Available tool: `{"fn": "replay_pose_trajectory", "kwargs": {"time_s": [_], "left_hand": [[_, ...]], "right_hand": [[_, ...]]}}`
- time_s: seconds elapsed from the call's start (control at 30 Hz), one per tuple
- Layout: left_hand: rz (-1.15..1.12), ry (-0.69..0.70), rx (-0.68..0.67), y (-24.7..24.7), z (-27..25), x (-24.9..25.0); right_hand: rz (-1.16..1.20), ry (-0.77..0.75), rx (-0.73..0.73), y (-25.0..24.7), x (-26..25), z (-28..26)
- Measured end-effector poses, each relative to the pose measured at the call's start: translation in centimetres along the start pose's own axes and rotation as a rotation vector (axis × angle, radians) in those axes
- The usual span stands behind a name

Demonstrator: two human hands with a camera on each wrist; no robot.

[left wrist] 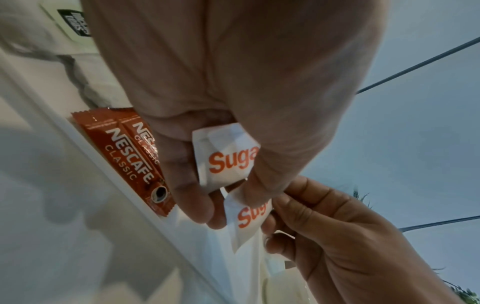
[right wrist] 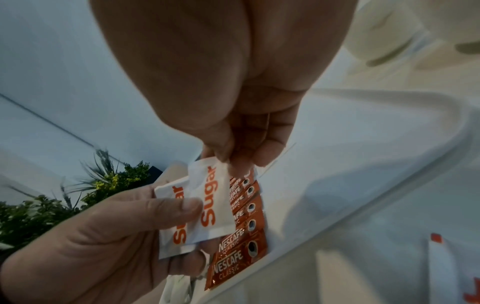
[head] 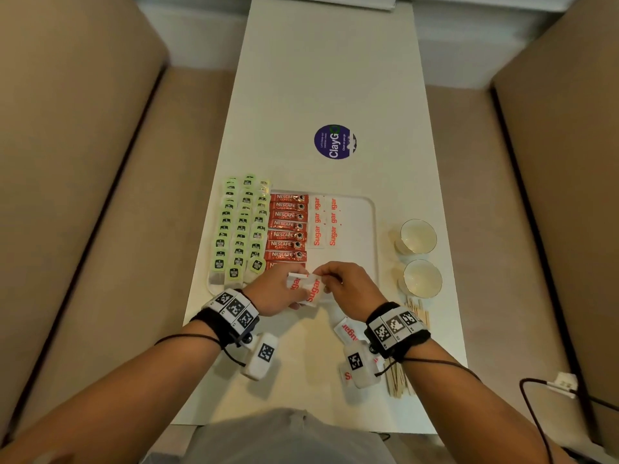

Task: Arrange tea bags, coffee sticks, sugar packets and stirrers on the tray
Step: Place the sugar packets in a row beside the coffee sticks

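Note:
My left hand (head: 294,288) holds a small stack of white sugar packets (left wrist: 226,158) over the near edge of the white tray (head: 370,209). My right hand (head: 326,279) pinches the upper end of the front packet (right wrist: 210,197) between thumb and finger. On the tray lie rows of green tea bags (head: 239,229) at the left, red coffee sticks (head: 286,226) in the middle, and two columns of sugar packets (head: 323,222) beside them. More sugar packets (head: 348,329) lie loose on the table under my right wrist. Wooden stirrers (head: 398,380) sit near the table's front right.
Two white cups (head: 417,236) stand on the table right of the tray, with more stirrers (head: 418,309) in front of them. A round purple sticker (head: 335,142) is farther back. Beige sofa seats flank the narrow table. A black cable (head: 536,413) runs at the right.

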State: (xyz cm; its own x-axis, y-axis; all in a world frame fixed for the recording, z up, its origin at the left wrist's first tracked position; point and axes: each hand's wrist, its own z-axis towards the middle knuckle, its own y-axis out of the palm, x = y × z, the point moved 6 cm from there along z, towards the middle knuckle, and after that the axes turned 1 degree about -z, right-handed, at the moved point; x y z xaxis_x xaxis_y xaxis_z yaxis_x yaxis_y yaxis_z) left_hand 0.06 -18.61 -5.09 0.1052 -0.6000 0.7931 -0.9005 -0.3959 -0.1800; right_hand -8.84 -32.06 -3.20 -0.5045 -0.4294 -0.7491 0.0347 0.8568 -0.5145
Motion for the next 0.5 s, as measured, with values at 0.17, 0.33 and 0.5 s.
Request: {"fn": "replay_pose_trajectory", "kwargs": {"time_s": [0.17,0.33,0.5], "left_hand": [[-0.082,-0.018,0.034,-0.8,-0.2,-0.2],[-0.284,-0.054,0.090,-1.6,-0.2,-0.4],[-0.320,-0.057,0.110,-1.7,-0.2,-0.3]], "right_hand": [[0.097,0.029,0.048,0.2,0.3,0.4],[0.052,0.043,-0.057,1.5,0.8,0.4],[0.025,0.031,-0.095,2.3,0.8,0.6]]}}
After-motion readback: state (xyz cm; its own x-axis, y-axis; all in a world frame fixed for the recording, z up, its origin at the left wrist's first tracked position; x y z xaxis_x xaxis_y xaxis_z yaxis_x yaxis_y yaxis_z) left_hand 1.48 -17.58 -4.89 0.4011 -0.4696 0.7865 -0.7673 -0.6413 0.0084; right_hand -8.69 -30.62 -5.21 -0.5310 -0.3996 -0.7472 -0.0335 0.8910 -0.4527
